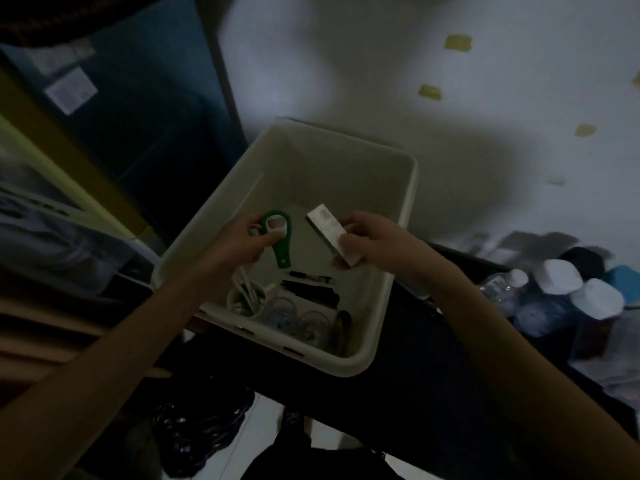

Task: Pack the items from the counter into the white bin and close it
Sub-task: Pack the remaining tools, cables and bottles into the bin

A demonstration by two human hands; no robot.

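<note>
- While both hands hang over the open white bin (408, 209), the packing step is in hand and the closing step has not come yet.
- The left hand (239, 244) holds a green tool (282, 239) with a ring at its top. The thumb and fingers are curled round it, and a bit of white cord (254, 231) seems to sit in the same hand.
- The right hand (370, 242) pinches a small white box (327, 230) by its near end. The far end of the box sticks out over the middle of the bin.
- Both things are up in the air above the bin, not yet inside it.
- Down in the bin, near the front wall, lie a coil of white cable (244, 294), some black pens (311, 284) and a few clear round things (287, 310). It is too dark to tell what the clear ones are.
- The far half of the bin floor looks bare, so I think there is room there.
- Next, I think each hand needs to go lower and let go, so the tool and the box land softly on the bare floor.
- To the right, some water bottles (554, 289) with white caps stand close together beside the bin.
- I cannot see a lid anywhere, so it must be found before the bin can be shut.
</note>
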